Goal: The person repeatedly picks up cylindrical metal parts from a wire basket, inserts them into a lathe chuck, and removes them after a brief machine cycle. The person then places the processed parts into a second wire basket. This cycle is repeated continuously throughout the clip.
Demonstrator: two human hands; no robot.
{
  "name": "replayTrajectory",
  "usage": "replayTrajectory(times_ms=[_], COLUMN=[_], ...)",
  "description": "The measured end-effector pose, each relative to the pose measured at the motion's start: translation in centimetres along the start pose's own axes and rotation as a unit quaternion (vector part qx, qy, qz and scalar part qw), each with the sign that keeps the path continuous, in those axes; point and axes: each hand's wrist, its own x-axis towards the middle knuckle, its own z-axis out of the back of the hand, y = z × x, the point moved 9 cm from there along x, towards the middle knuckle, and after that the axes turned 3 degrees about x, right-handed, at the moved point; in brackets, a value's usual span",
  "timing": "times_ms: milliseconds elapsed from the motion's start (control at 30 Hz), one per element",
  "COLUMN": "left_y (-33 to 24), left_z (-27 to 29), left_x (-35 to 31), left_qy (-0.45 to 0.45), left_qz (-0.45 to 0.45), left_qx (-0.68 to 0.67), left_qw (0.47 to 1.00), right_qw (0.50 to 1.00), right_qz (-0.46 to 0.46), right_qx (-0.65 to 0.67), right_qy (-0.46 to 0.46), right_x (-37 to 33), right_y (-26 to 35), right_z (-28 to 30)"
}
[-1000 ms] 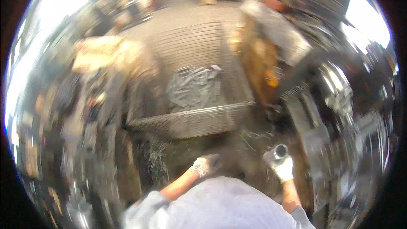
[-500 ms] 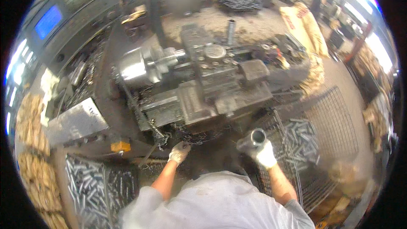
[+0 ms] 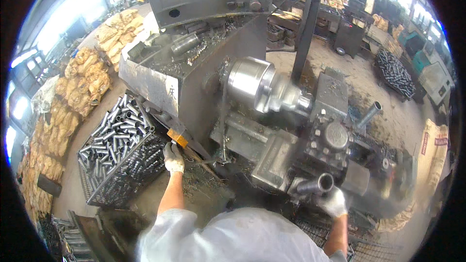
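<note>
Here's the gloved right hand [image 3: 334,202] with a metal tube [image 3: 310,186], its fingers closed on it, though how far they wrap is hidden. The tube's round mouth faces up beside the glove, its body slanting away leftward, past the fingers, close to the machine [image 3: 201,80]; whether it touches there, I can't tell. Across to the left hand [image 3: 173,159], gloved too, fingertips right up by an orange block [image 3: 177,138]; contact and finger spread can't be told, and no tube shows there. Edges now: the tube basket [image 3: 131,170] sits just left of that hand, the machine's front edge beyond both. Open room? A patch of dark floor [image 3: 194,187] between basket, machine and the person's body.
</note>
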Motion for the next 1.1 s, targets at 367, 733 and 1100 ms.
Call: replayTrajectory(times_ms=[367, 733, 1100], left_y=[1.7, 13.3, 9.5], left_z=[-8.9, -10.2, -11.8], left_x=[-11.0, -26.3, -22.8], left_qy=[0.276, 0.451, 0.444], left_qz=[0.24, 0.367, 0.351], left_qx=[-0.331, -0.184, -0.179], left_qw=[0.87, 0.793, 0.805], right_qw=[0.972, 0.922, 0.95], right_qz=[0.225, 0.099, 0.191], right_qx=[0.069, -0.306, -0.092], right_qy=[-0.031, 0.215, 0.23], right_x=[22.1, 40.1, 34.4], right_y=[16.2, 4.7, 14.8], right_z=[14.5, 8.2, 5.6])
